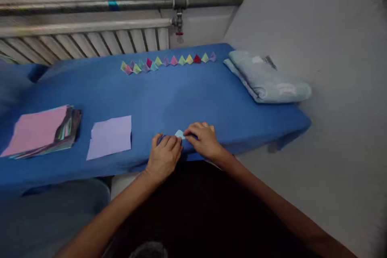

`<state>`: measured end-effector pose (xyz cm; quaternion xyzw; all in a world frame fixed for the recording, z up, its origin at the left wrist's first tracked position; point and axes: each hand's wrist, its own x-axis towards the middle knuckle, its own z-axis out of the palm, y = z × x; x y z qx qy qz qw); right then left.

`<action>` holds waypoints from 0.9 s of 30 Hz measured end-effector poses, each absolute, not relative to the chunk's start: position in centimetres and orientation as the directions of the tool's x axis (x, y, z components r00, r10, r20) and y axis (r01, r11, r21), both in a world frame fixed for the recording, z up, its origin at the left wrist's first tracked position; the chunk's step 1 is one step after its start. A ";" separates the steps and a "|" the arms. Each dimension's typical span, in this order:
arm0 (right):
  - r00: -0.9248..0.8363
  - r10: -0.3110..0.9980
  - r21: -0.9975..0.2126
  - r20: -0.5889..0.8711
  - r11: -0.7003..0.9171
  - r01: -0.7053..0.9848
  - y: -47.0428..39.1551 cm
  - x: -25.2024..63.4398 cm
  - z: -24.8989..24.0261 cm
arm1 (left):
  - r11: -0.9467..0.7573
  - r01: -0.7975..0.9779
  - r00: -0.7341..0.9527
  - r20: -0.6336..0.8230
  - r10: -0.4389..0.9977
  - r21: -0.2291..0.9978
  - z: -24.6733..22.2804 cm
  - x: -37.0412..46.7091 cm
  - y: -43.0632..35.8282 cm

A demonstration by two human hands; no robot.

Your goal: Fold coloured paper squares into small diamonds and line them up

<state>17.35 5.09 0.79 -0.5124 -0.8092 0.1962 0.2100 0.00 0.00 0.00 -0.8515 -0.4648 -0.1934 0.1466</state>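
A small light-blue folded paper lies between my hands near the front edge of the blue-covered table. My left hand has its fingers bent and pressed together at the near left side of the paper, holding it against the cloth. From the right, the thumb and fingers of my right hand pinch the paper's edge. The fingers cover part of it, so its full shape is hidden. To the left of my hands a lilac paper sheet lies flat, creased and uneven at its edges.
A stack of coloured paper, pink on top, lies at the far left. Small folded paper pieces in several colours line the back. A folded pale blanket rests at the right end. Behind the blue cloth stand a radiator and pipes.
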 end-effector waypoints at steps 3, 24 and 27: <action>-0.372 0.922 -0.540 0.106 0.368 0.757 5.3 17.5 1.1 | -0.525 0.849 0.487 0.476 0.732 -0.061 -0.1 0.0 0.0; -0.275 0.951 -0.557 0.139 0.305 0.772 5.4 17.4 1.2 | -0.541 0.841 0.472 0.482 0.738 0.006 0.2 -0.2 0.3; -0.272 0.955 -0.578 0.116 0.288 0.764 5.5 17.8 1.2 | -0.566 0.822 0.506 0.385 0.772 0.055 1.1 -0.6 1.4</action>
